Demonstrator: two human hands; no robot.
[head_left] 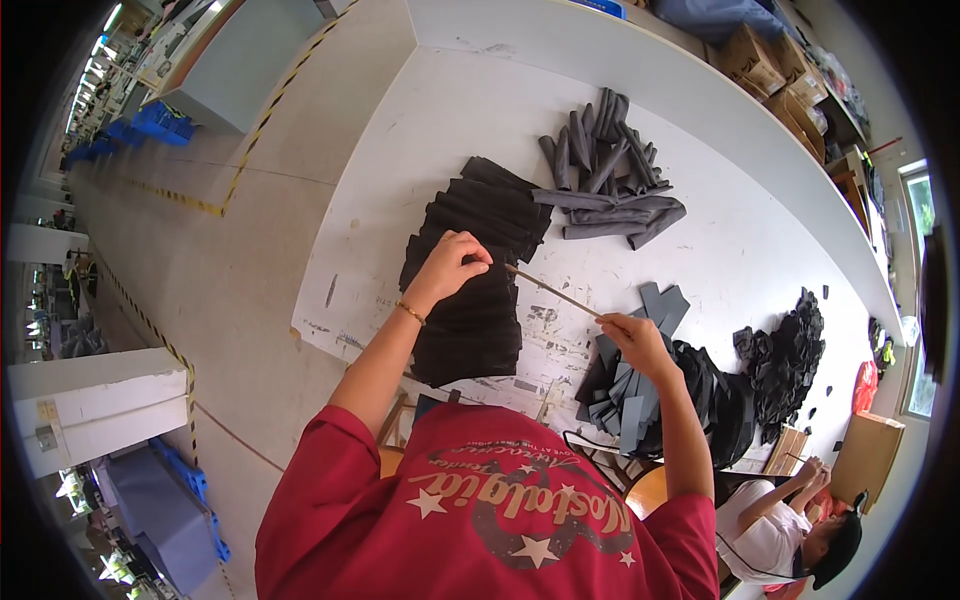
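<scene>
My left hand [455, 266] is over a tall stack of overlapping black pieces [470, 330] on the white table, thumb and forefinger pinched together. What sits in that pinch, if anything, is too small to make out. My right hand [637, 343], to the right, grips the near end of a thin brown stick [556, 291]. The stick slants up and left from it, with its darker far tip at the stack's right edge, close to my left fingertips. Whether the tip touches a piece is unclear.
A heap of rolled dark grey tubes [610, 165] lies farther back on the white table [390, 130]. Flat dark strips [630, 390] and black piles [785, 350] spread right. A co-worker in white [765, 530] works at the lower right. Cardboard boxes [755, 62] stand beyond the partition.
</scene>
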